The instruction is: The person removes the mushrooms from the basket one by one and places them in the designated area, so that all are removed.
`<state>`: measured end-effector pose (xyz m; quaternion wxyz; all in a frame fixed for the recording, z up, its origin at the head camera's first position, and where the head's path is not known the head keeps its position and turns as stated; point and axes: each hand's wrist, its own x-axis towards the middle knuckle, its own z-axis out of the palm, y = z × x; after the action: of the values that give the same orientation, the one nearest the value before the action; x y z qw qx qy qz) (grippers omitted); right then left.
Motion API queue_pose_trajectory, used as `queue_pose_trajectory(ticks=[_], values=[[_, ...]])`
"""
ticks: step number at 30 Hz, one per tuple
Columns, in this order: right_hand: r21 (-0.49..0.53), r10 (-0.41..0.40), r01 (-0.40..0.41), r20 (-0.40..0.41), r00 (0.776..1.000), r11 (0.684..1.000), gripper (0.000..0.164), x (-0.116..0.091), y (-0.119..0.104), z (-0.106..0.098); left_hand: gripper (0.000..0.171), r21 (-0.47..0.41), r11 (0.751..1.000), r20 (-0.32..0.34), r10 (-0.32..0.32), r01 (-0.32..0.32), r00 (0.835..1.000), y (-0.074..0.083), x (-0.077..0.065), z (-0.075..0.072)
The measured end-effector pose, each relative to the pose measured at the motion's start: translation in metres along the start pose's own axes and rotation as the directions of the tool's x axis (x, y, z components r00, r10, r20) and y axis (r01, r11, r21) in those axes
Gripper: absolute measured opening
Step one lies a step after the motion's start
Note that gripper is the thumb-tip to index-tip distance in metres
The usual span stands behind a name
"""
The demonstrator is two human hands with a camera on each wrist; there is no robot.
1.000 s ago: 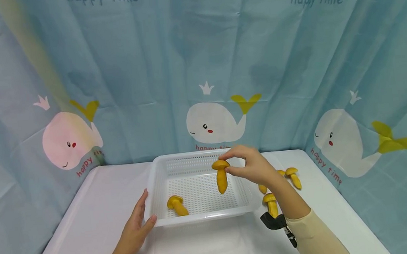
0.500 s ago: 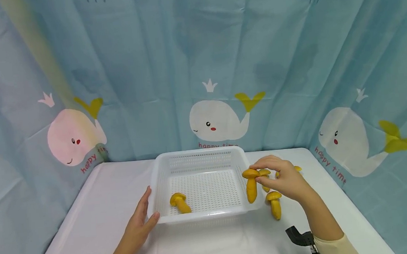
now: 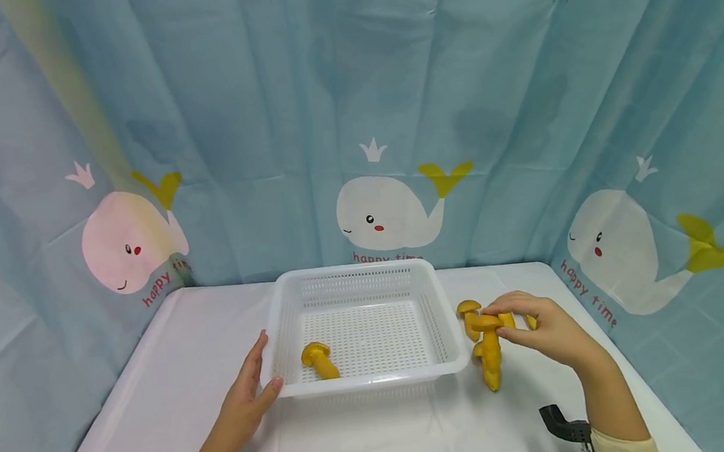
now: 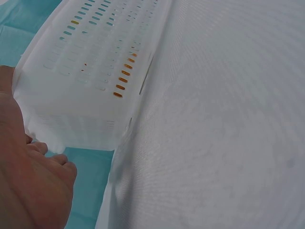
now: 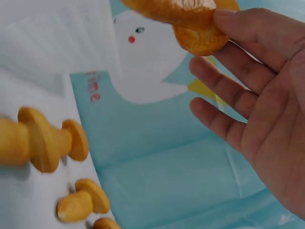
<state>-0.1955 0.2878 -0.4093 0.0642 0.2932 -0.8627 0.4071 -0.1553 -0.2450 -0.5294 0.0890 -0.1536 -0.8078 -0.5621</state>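
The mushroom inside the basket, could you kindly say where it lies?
In the head view, the mushroom lies in the near left part of the basket, close to the left hand.

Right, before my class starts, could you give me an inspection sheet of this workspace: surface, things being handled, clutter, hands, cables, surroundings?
Surface: white table, carrying the basket and mushrooms.
Things being handled: white basket with one yellow mushroom inside, near its front left; loose mushrooms lie to its right, some partly hidden.
Clutter: nothing seen.
Hands: left hand touches the basket's left side; right hand pinches a held mushroom outside the basket, on its right.
Cables: nothing seen; a black device sits at the right wrist.
Surroundings: blue curtain printed with whales and "happy time".
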Motion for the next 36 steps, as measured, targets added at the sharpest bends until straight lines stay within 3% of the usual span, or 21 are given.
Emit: queue_pose_trajectory(ticks=[8, 14, 19, 25, 36], values=[[-0.08, 0.105, -0.107, -0.023, 0.994, 0.991, 0.03, -0.014, 0.029, -0.012, 0.082, 0.021, 0.999, 0.008, -0.025, 0.025, 1.0, 0.002, 0.001, 0.0], [-0.124, 0.166, -0.168, -0.032, 0.986, 0.978, 0.031, -0.021, 0.05, -0.015, 0.083, 0.048, 0.999, -0.012, -0.001, 0.001, 1.0, -0.001, 0.002, 0.0], [-0.138, 0.224, -0.224, -0.019, 0.974, 0.965, 0.031, -0.022, 0.064, -0.015, 0.084, 0.048, 0.999, -0.017, 0.011, -0.01, 1.0, -0.002, 0.001, 0.0], [-0.14, 0.307, -0.305, -0.005, 0.952, 0.942, 0.032, -0.03, 0.081, -0.016, 0.085, 0.059, 0.998, -0.013, -0.018, 0.018, 1.0, -0.002, 0.002, 0.0], [-0.12, 0.358, -0.353, 0.024, 0.933, 0.928, 0.033, -0.043, 0.114, -0.015, 0.085, 0.047, 0.999, -0.011, -0.012, 0.012, 1.0, -0.003, 0.003, 0.001]])
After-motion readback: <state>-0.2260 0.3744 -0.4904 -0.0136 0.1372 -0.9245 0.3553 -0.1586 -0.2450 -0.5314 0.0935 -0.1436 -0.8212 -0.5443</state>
